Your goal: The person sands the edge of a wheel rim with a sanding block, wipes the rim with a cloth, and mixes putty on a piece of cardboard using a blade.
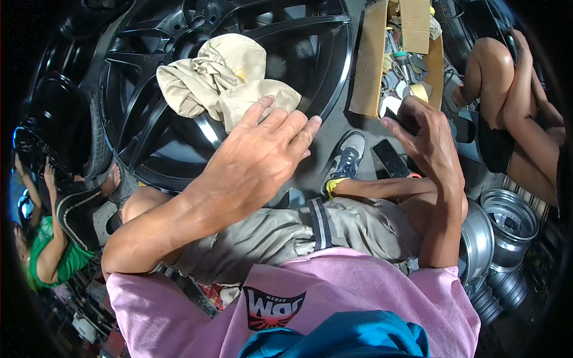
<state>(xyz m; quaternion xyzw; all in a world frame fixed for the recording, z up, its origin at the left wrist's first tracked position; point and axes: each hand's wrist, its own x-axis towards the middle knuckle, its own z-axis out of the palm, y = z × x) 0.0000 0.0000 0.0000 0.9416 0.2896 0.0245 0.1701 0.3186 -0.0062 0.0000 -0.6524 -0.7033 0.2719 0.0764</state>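
A large black wheel rim (137, 107) lies in front of me, with a crumpled beige cloth (242, 56) over its spokes. My left hand (262, 143) is over the near edge of the cloth, fingers stretched out and slightly apart; whether they press on it I cannot tell. My right hand (431, 134) is curled beside the cardboard box (365, 71), thumb and fingers closed around a small dark object (407, 122). Its kind is mostly hidden by the fingers.
The box contains tools, tape rolls and scraps. A black phone (389, 159) lies on the floor by my shoe (347, 156). Silver rims (507, 221) stand at right. One person sits at far right (498, 77), another in green (57, 256) at left. A tire (98, 143) is beside the black rim.
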